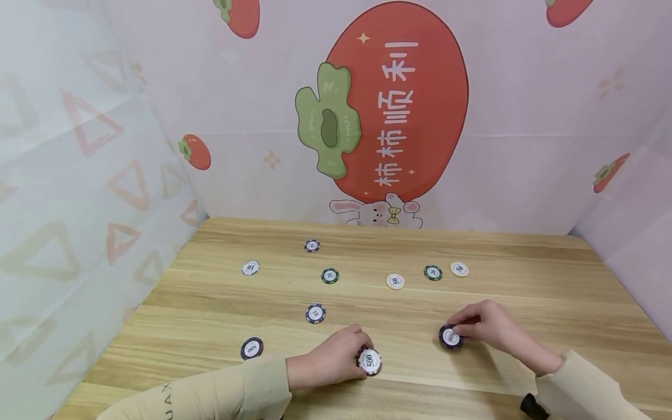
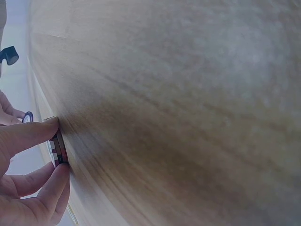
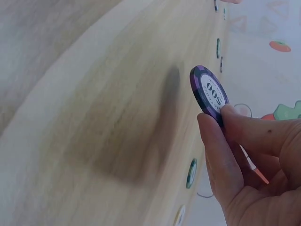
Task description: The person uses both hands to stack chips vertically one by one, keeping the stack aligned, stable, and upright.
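Note:
My left hand [image 1: 338,357] grips a white-faced poker chip marked 500 [image 1: 370,361] by its edges, low at the front of the table. A dark rim shows beneath it, and in the left wrist view the held edge [image 2: 58,149] looks layered, perhaps stacked chips. Thumb and fingers press on opposite sides. Farther right, my right hand [image 1: 490,326] pinches a purple-and-black 500 poker chip [image 3: 209,92] between thumb and fingers. That chip is tilted and raised off the wood, its shadow falling on the table. Left of my left hand lies another dark 500 chip [image 1: 252,348].
Across the wooden table [image 1: 525,262] lie several single chips: a blue one marked 10 [image 1: 315,314], a pale 10 chip [image 1: 251,268], a green chip [image 1: 330,276], a white 50 chip [image 1: 395,282]. A printed cloth [image 1: 236,87] hangs behind the table.

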`<state>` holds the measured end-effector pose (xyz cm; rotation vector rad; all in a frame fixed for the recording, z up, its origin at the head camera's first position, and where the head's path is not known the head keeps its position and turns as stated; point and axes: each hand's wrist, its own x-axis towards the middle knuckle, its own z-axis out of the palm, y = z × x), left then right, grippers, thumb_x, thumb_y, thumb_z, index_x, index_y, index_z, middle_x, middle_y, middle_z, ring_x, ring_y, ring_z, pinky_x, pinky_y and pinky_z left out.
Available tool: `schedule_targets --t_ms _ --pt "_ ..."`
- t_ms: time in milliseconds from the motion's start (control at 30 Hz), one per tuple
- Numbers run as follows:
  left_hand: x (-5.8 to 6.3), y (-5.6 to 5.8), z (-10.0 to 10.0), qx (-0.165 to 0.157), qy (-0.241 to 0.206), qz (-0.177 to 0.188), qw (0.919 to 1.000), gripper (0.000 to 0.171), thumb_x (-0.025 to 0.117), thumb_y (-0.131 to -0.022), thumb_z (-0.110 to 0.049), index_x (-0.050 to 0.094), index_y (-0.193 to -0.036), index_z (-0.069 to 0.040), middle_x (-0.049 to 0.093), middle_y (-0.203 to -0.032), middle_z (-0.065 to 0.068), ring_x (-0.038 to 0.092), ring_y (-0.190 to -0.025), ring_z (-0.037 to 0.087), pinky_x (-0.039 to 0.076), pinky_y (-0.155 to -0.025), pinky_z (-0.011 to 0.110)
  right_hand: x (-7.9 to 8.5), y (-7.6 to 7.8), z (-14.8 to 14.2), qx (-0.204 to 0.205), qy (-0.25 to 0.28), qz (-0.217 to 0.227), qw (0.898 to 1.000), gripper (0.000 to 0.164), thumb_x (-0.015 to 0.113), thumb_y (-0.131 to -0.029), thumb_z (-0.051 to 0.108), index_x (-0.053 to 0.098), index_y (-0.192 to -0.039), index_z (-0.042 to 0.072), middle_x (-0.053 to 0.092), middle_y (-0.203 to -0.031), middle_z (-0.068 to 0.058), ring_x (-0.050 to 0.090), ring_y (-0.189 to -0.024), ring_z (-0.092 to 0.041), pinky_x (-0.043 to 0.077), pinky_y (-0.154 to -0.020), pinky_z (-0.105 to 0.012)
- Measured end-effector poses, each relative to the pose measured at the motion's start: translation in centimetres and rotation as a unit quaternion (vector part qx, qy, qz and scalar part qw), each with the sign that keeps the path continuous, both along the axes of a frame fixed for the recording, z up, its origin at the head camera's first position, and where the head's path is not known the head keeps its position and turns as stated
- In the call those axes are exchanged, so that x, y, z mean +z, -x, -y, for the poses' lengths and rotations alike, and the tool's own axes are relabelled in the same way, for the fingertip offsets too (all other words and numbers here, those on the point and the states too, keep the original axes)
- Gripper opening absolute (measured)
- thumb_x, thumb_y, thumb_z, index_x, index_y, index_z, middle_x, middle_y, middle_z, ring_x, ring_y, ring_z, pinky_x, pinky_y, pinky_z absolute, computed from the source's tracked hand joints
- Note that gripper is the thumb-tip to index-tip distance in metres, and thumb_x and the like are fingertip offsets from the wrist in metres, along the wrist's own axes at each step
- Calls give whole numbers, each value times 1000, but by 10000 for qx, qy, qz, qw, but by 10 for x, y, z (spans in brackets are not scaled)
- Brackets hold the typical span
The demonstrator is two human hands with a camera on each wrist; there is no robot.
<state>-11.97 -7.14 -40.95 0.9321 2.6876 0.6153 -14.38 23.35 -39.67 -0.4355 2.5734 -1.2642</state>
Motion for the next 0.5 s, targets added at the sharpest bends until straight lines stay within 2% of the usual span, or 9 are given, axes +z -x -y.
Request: schedule_targets --t_ms 233,500 --pt "0 0 0 23 -17 7 10000 32 79 -66 -16 64 -94 -12 49 -84 -9 44 -75 -2 41 -71 14 -5 -1 9 -253 462 576 9969 20 70 -76 3 67 -92 -9 66 -88 -17 62 -71 -14 53 -60 -26" --pt "0 0 -1 35 -15 50 10000 33 79 -67 -16 64 -95 -12 49 -85 -10 44 -76 -2 41 -72 14 -10 -3 19 -476 923 1051 9890 26 70 -76 4 64 -96 -12 66 -91 -16 62 -75 -16 53 -63 -28"
